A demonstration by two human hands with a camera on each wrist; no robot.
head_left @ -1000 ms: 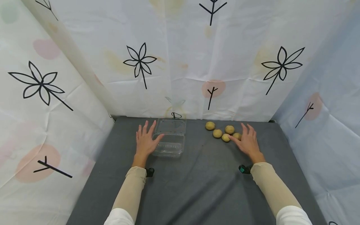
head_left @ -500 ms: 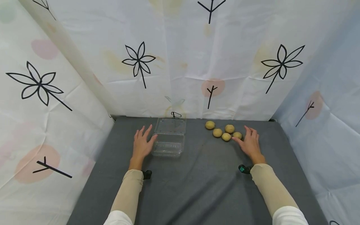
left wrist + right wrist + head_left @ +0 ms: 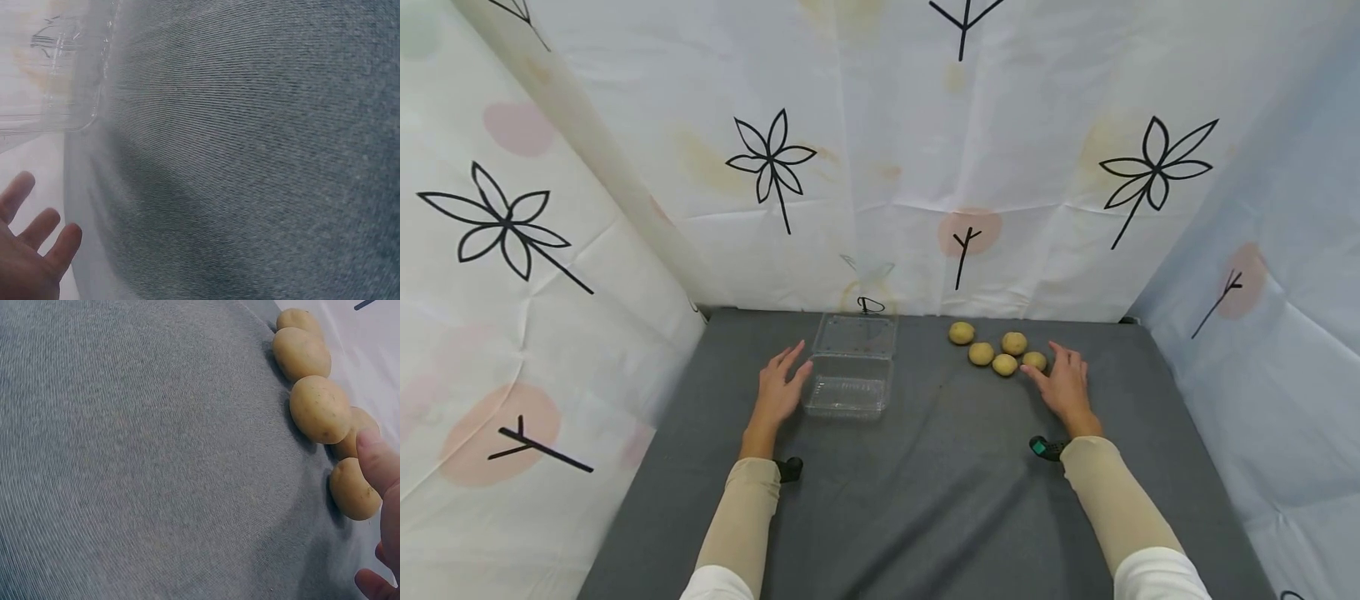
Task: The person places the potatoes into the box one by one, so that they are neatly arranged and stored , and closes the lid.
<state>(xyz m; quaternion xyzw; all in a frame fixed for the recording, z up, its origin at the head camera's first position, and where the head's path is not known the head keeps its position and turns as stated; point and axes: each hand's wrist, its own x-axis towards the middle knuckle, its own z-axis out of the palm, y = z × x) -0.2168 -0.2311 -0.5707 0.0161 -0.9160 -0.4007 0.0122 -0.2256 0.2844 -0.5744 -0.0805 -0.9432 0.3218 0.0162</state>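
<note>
A clear plastic clamshell box [image 3: 850, 385] lies with its lid raised back, left of centre on the grey cloth. Just left of it is my left hand [image 3: 778, 396], fingers loosely extended and holding nothing; in the left wrist view the fingers [image 3: 44, 228] are apart from the box's corner [image 3: 87, 115]. Several potatoes [image 3: 981, 354] sit in a loose cluster on the right. My right hand [image 3: 1066, 387] is at the cluster's right side, thumb and fingers spread around the nearest potato [image 3: 1034, 360]. In the right wrist view the thumb [image 3: 378, 462] overlaps potatoes [image 3: 353, 487].
The table [image 3: 917, 483] has a grey cloth with creases towards the front. White patterned curtains [image 3: 1022, 150] stand behind it and along both sides. A small black loop [image 3: 871, 306] shows behind the box lid.
My left hand has drawn back and left, away from over the box, its fingers closer together. My right hand has shifted slightly down at the potatoes. The box and potatoes stay put.
</note>
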